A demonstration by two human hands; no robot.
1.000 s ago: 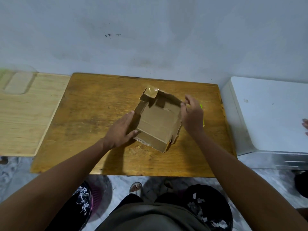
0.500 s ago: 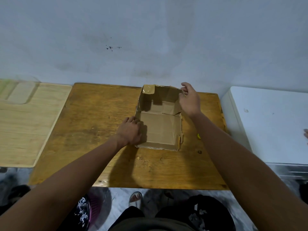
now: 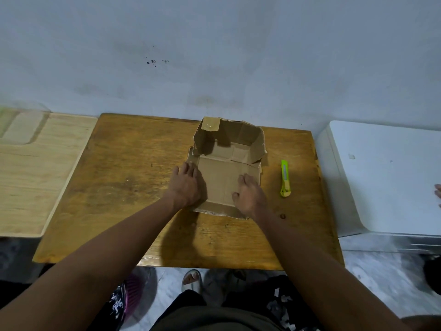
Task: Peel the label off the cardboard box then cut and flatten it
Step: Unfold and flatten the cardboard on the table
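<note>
Right hand (image 3: 250, 197) now off back wall, flat on near panel of box (image 3: 229, 163) mid-table; left hand (image 3: 187, 185) presses left edge. Cutter (image 3: 285, 178) lies beside. Flattening begun; walls upright.

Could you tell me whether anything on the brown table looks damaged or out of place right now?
The cardboard box looks battered: its near side lies flat under both hands, the standing walls have ragged, torn top edges, and a tape patch clings to the far-left corner. The green utility knife simply lies beside it.
</note>
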